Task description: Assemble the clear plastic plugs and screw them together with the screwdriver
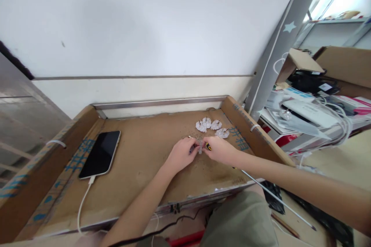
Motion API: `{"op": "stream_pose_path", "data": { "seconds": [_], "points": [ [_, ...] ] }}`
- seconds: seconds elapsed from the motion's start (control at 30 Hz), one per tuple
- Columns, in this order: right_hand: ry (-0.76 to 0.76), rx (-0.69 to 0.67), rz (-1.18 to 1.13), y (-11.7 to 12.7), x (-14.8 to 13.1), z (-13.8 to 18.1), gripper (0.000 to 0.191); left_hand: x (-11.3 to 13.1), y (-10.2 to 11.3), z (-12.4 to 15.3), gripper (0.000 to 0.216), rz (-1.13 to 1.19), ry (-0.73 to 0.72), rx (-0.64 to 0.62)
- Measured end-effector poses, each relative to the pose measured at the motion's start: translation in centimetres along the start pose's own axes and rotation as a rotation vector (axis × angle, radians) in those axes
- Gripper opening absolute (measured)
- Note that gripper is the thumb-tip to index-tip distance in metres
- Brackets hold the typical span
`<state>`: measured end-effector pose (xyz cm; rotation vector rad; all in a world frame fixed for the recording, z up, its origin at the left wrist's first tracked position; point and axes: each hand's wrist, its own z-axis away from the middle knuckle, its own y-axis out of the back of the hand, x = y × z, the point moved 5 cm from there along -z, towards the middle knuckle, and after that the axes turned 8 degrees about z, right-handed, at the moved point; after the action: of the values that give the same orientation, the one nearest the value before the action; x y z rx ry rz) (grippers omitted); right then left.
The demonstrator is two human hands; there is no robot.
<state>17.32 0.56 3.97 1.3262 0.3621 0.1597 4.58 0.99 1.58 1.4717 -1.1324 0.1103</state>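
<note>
My left hand [183,153] and my right hand [218,149] meet over the middle of a cardboard-lined work surface [145,170]. Between their fingertips is a small clear plastic part [199,147], pinched by my left hand. In my right hand is a small tool with a yellow and black handle [208,146], its tip at the part. Just behind the hands lie several clear plastic parts [212,126] in a loose cluster. Small dark specks dot the cardboard around them.
A black phone [100,153] lies face up at the left, with a white cable [82,204] running off the front edge. Raised cardboard walls [255,135] border the surface. At the right stands a grey post [275,46] beside cluttered boxes and cables [313,104].
</note>
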Motion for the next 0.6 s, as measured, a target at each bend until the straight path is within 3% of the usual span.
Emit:
{"op": "stream_pose_path", "data": {
  "seconds": [0.6],
  "points": [
    [0.015, -0.008, 0.210, -0.2, -1.0, 0.1, 0.031, -0.1, -0.2, -0.1, 0.013, 0.034, -0.038, -0.018]
  ]
}}
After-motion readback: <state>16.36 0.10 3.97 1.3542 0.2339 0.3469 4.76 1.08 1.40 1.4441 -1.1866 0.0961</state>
